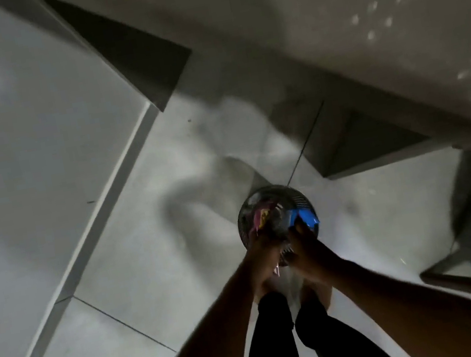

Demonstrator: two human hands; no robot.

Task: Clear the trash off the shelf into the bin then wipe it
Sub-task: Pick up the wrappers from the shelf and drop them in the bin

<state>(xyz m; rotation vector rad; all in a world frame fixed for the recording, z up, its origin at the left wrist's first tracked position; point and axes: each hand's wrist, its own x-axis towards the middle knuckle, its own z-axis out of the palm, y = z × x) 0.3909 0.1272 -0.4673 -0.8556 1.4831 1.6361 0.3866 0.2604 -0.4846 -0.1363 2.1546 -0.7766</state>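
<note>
Both hands (285,251) over trash-filled bin (300,195)

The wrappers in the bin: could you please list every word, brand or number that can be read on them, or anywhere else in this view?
None can be read.
Blue wrapper at the right hand: print too blurred.
Pink and yellow wrapper above the left hand: blurred, no letters.
Bin, floor tiles: no labels show.

Round dark mesh-sided bin (276,212) upright on floor, w/ pink-yellow wrapper (261,216) & blue wrapper (305,217) at rim.
</note>
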